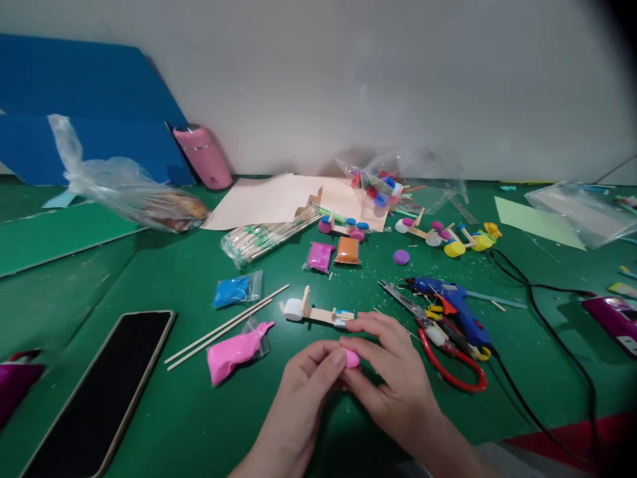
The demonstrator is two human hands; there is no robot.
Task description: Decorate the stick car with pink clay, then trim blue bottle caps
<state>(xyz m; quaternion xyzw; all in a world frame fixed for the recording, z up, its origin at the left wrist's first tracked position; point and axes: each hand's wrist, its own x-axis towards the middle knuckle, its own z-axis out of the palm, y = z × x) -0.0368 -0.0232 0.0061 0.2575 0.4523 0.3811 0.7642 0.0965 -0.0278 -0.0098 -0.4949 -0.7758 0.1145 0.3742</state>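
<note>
My left hand (pixel 307 385) and my right hand (pixel 393 378) meet low in the middle of the green table (pixel 164 411). Both pinch a small lump of pink clay (pixel 351 358) between their fingertips. Just beyond them lies a little stick model (pixel 318 312) with a white cap at its left end and a blue-white cap at its right end. A pink clay packet (pixel 233 352) lies to the left of my hands.
A dark phone (pixel 99 392) lies at lower left beside two thin sticks (pixel 226 326). Red-handled scissors (pixel 438 345) and a blue glue gun (pixel 452 309) with a black cord sit right. Clay packets, cap models, straws, paper, plastic bags and a pink bottle (pixel 203 156) lie farther back.
</note>
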